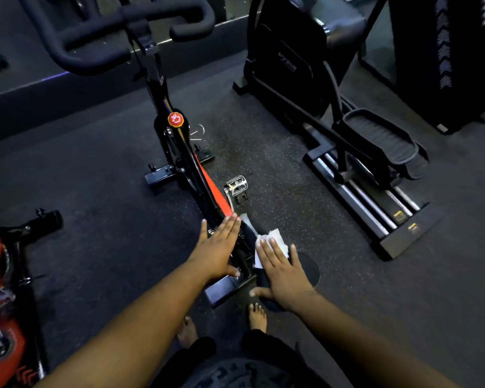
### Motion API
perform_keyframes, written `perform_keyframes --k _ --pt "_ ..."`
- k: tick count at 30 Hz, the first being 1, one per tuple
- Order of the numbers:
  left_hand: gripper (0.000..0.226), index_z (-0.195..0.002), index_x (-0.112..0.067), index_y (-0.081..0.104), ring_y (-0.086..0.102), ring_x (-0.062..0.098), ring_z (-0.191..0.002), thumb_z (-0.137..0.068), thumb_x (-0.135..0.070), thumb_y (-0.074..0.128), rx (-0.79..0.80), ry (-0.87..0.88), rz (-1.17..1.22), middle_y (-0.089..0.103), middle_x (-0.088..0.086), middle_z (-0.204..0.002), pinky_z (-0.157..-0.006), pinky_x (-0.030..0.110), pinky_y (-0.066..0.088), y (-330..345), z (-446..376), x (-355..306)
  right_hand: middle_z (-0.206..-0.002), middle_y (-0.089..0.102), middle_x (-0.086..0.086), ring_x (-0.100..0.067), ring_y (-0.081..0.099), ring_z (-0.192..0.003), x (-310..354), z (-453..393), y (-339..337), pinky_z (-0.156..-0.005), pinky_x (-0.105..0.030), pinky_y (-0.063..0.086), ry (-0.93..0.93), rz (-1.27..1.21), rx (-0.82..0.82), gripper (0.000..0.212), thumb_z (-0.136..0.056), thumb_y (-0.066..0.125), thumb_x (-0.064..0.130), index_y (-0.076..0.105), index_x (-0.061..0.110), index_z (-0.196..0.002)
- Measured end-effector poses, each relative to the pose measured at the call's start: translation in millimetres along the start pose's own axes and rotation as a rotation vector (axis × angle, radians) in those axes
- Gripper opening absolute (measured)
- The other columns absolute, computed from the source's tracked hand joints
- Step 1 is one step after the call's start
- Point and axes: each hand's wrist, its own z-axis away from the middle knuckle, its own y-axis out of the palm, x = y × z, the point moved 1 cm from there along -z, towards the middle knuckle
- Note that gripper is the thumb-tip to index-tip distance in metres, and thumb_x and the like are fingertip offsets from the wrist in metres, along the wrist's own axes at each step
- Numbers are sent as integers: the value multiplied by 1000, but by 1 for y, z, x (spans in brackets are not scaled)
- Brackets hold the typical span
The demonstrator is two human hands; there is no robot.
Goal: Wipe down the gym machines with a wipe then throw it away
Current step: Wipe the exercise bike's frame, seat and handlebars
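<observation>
So the wiping step is what's being done here: the white wipe (272, 242) is pressed flat onto the dark saddle (305, 268) of the spin bike (179, 152) by the right hand (282, 274), fingers straight and spread, nothing curled round it. The wipe is partly tucked under the fingertips, with its far edge sticking out toward the frame. The left hand (217, 249) is laid open on the frame just beside the saddle, fingers straight and together, probably just for steadying. Judging by that, only the seat area is covered so far, so plenty is left: the handlebars (118, 32) up front and the red knob (175, 119) look untouched, and the bin step isn't near yet. For the next move, the wipe would likely need to be dragged along the saddle and then carried up the frame, and a proper grip on it may be wanted so it isn't dropped. Around it, an elliptical (347, 130) is parked to the right, and another red bike (3, 303) is seen at the left edge. The metal pedal (237, 184) pokes out near the wiping path, and bare feet (256, 316) are planted close to the rear base, so a bit of care is called for there. No bin can be spotted.
</observation>
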Motion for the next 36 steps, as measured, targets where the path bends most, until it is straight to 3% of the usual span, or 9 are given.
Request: perform_keyframes --k 3,7,9,12,15,20,27,31,36 --pt "138 -158 -14 -24 -23 15 -154 -78 -58 79 16 65 -62 -32 0 -165 -119 69 -13 -5 -7 4 -169 10 -7 -28 9 -156 11 -7 -2 -115 -66 5 69 10 -12 119 -77 22 95 13 10 -162" --pt "132 -160 -14 -21 -21 17 -155 -81 -56 76 38 129 -134 -28 1 -167 -119 69 -10 -9 -19 12 -156 -41 -2 -26 -36 -146 42 -41 -29 -117 -61 -17 197 -48 0 123 -77 31 91 -29 16 -154" --pt "131 -160 -14 -20 -19 16 -156 -81 -54 77 30 148 -147 -26 1 -168 -119 69 -11 -10 -21 17 -158 -37 -2 -27 -30 -148 50 -45 -30 -118 -63 -10 235 -57 -8 122 -76 28 92 -23 15 -156" --pt "131 -159 -13 -23 -20 17 -155 -82 -52 76 29 212 -222 -29 1 -167 -119 70 -9 -12 -21 21 -169 1 -5 -26 8 -155 52 -14 -7 -117 -69 18 312 -87 -46 120 -74 25 94 8 15 -162" --pt "128 -158 -11 -24 -22 19 -155 -86 -55 71 42 270 -287 -31 3 -165 -119 70 -9 -15 -24 21 -169 12 -4 -26 18 -154 50 36 23 -115 -68 12 411 -150 -37 120 -75 26 97 13 16 -162" --pt "126 -155 -10 -30 -27 22 -153 -90 -56 67 44 316 -351 -38 5 -162 -119 67 -15 -17 -31 25 -167 -21 0 -21 -20 -154 48 55 30 -114 -71 -12 679 -268 -69 123 -72 13 100 -19 19 -159" --pt "122 -156 -14 -30 -24 19 -154 -91 -57 64 40 365 -355 -35 1 -164 -120 68 -11 -17 -33 38 -166 -23 -7 -25 -25 -151 61 -16 -6 -115 -70 -12 569 -257 -83 127 -74 27 96 -18 13 -158" --pt "117 -157 -14 -28 -26 18 -153 -93 -56 61 63 394 -395 -34 1 -164 -120 68 -9 -23 -36 40 -169 0 -4 -25 5 -156 50 14 15 -112 -75 -2 615 -212 -117 120 -75 16 98 5 15 -162" --pt "116 -157 -13 -27 -31 18 -150 -94 -53 61 40 460 -424 -41 1 -160 -119 64 -16 -26 -40 43 -166 -23 -5 -23 -21 -153 45 42 23 -110 -75 -14 861 -300 -68 129 -62 -10 100 -20 14 -158"
